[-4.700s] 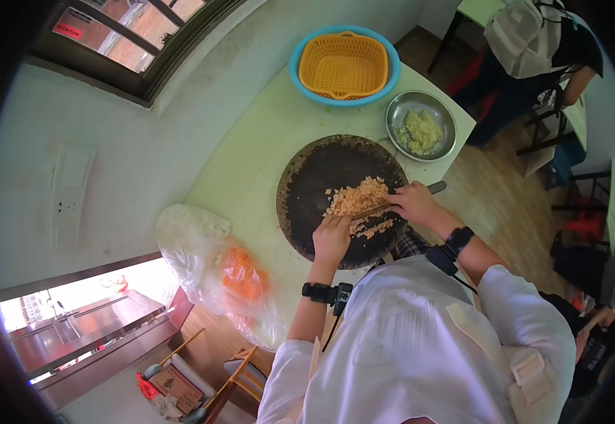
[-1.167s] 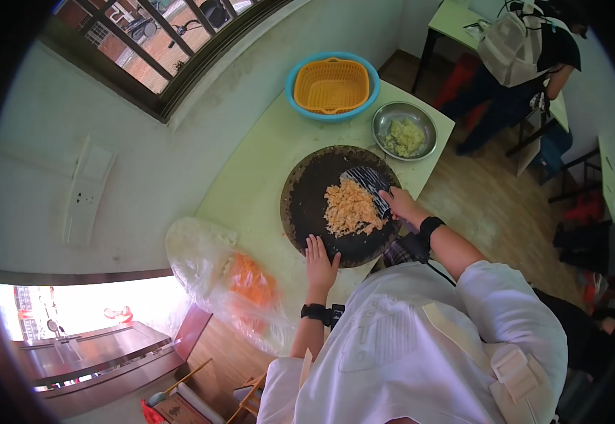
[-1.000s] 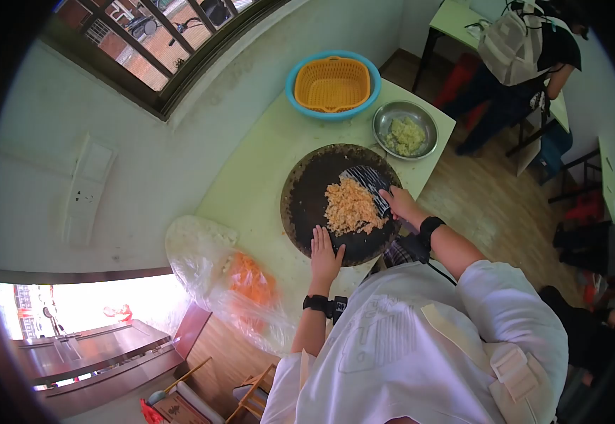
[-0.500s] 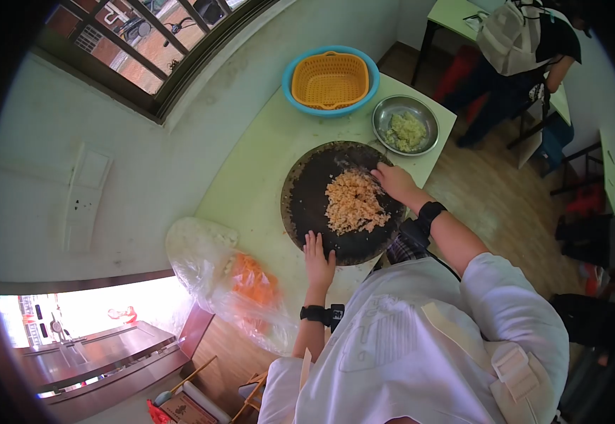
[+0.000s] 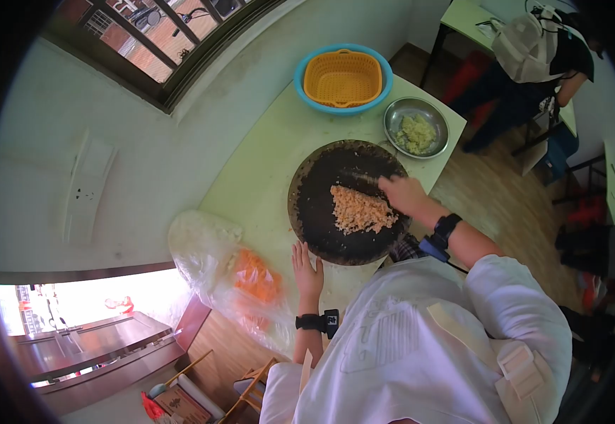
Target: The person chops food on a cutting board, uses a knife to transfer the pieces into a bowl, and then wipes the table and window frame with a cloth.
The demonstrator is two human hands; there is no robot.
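A round dark chopping board [image 5: 311, 215] lies on the pale green table, with a heap of finely chopped orange-pink food [image 5: 359, 210] on it. My right hand [image 5: 404, 195] is closed at the board's right side, around what looks like the handle of a knife [image 5: 359, 176]. Its blade is smeared by motion and reaches left over the board, just above the heap. My left hand [image 5: 308, 271] rests with fingers stretched out against the lower left rim of the board, holding nothing.
Behind the board stand a metal bowl [image 5: 394, 134] of chopped pale green food and a blue basin [image 5: 300, 93] holding a yellow basket [image 5: 343, 78]. Clear plastic bags [image 5: 212, 261] with orange contents lie at left. Another person [image 5: 534, 67] leans over a table at upper right.
My right hand has moved slightly down and right with the knife. The heap's upper edge is now straighter and lower. My left hand has slid a little down and left along the rim.
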